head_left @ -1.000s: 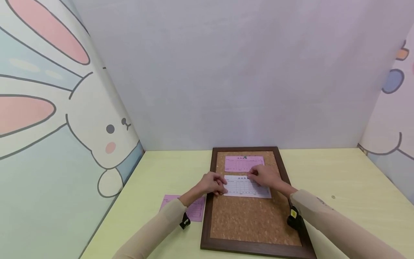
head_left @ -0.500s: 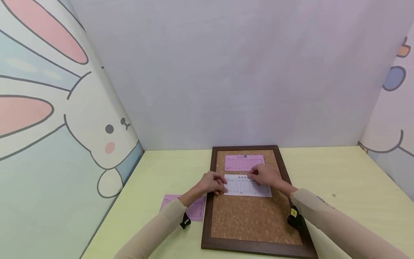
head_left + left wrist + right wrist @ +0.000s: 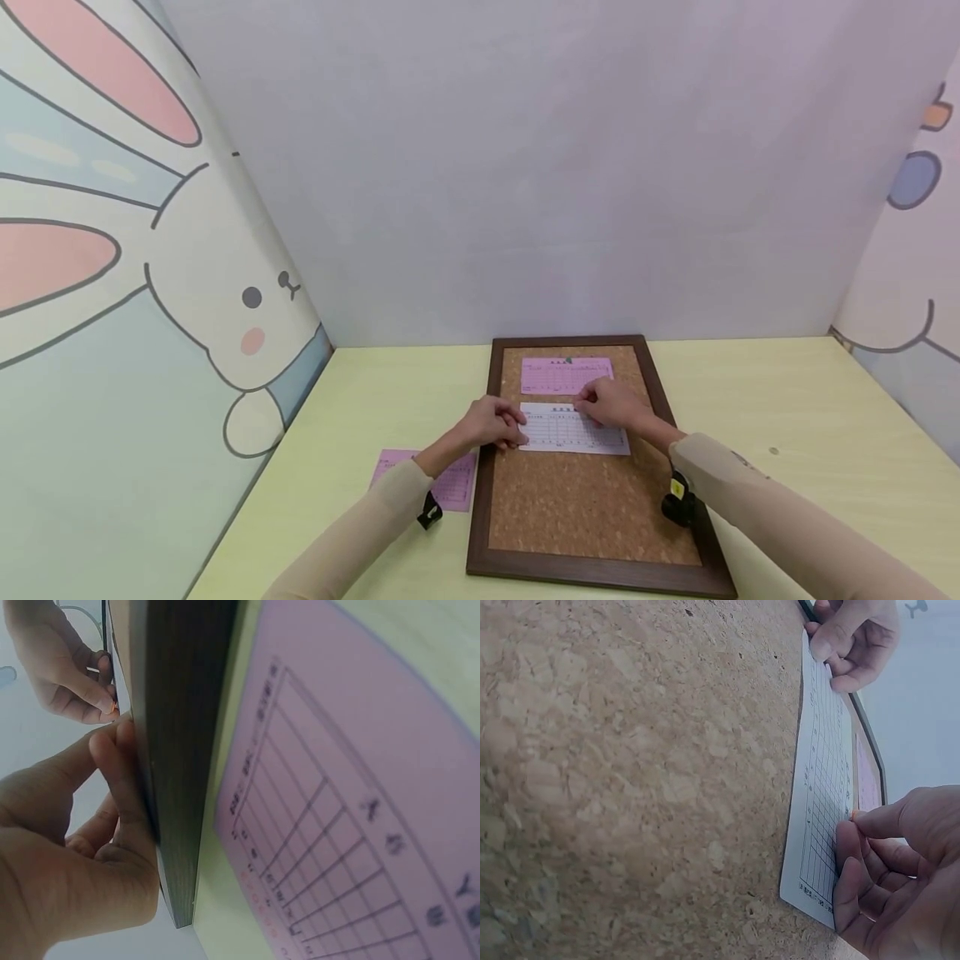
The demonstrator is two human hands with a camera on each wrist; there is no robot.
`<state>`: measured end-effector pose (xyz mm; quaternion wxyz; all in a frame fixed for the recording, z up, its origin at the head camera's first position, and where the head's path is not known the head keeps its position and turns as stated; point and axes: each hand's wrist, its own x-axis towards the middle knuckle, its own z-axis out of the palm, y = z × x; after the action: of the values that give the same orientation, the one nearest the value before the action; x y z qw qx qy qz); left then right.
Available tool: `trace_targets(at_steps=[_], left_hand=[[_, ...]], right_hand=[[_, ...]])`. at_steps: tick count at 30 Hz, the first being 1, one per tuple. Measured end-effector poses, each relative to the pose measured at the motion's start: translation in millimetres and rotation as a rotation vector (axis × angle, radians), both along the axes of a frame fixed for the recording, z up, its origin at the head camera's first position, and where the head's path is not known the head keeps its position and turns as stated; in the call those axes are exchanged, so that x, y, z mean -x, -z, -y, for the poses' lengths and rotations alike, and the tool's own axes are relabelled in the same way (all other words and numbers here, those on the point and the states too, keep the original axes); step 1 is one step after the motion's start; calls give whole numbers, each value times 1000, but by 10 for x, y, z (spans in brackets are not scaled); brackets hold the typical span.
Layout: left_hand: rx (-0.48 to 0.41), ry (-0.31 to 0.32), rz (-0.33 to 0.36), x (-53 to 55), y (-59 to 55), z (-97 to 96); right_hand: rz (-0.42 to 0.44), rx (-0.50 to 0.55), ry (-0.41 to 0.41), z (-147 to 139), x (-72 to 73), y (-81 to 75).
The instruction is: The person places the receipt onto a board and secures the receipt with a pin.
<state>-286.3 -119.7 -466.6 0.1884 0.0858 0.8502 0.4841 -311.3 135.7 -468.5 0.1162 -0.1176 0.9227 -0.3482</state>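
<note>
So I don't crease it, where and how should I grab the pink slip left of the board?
Probably pinch the pink slip by its near edge, coming from your side: it lies flat, the board's frame runs close along its right edge, and the left forearm crosses over it.

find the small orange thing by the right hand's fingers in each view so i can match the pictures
Head: can't be made out; the right hand is right of centre, below mid-height.
Left wrist: small orange thing at upper left, at the tips of the right hand's fingers.
Right wrist: right of centre, a little below mid-height, pinched in the right hand's fingers.
Shared landmark: the right hand, which shows in all three views.
</note>
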Motion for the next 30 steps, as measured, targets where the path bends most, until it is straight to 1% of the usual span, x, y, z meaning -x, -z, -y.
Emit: trace_targets(at_steps=[11,14,17,21,23,25,30], left_hand=[[-1,5,2,-4,-15,-16],[0,4,3,-7,-9,-9],[0,3,4,-13,3,8],[0,1,1,-17,11,28],[-1,4,1,-13,7,28],[0,11,-3,-11,-2,23],[4,13,1,-5,-8,11]], right_hand=[[-3,-23,14,18,-1,-16],[10,-38,22,44,3,-39],[14,-58,10,71,14,-75],[47,-63,-1,105,40,-109],[72,-56,12,115,51,-113],[79,-48,22,112,49,-115],[45,-25,49,98,-9,-109]])
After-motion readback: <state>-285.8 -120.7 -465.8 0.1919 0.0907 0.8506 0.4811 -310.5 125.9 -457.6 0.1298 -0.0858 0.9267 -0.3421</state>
